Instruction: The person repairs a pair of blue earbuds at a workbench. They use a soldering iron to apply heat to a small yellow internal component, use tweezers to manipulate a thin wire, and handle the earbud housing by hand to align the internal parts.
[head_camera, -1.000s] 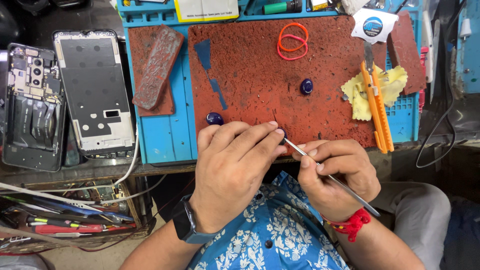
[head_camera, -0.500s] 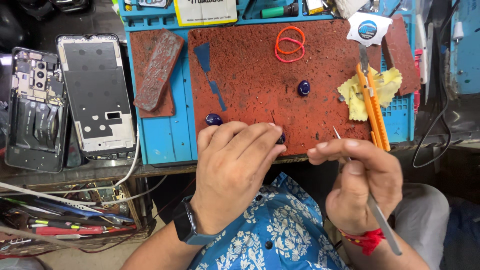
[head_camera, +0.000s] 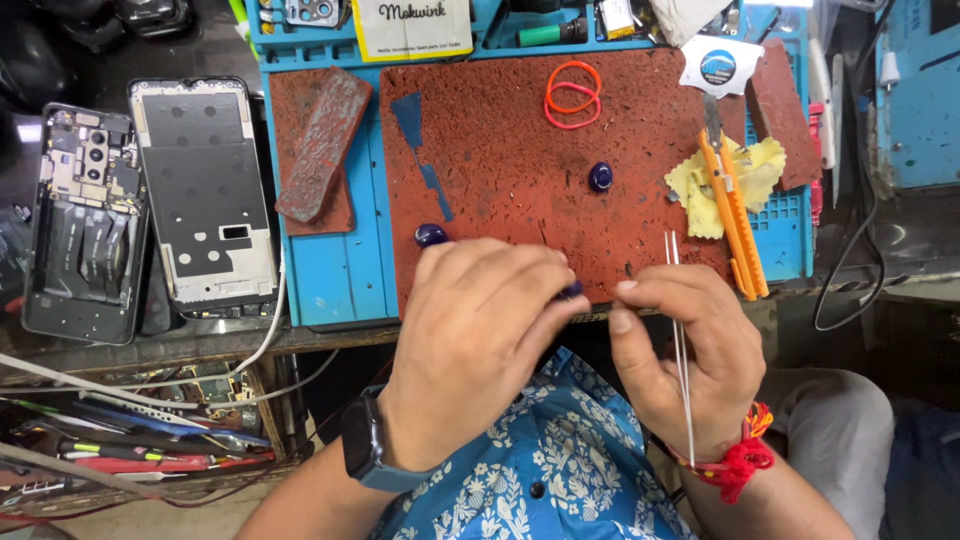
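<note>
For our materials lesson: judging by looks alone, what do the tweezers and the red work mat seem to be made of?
Tweezers, held in the right hand: probably steel, thin and silvery with a bright sheen. Red work mat: possibly rubber or a coarse fibre pad, matte and grainy, worn through to blue in patches.

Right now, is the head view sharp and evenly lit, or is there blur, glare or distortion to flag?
Head view: sharp on the left hand, right hand and tweezers, no motion blur; light is even and soft on the red mat, with faint glare on the blue beads; top corners and right edge fall dark; the bench edge bows slightly, a wide-lens effect.
</note>
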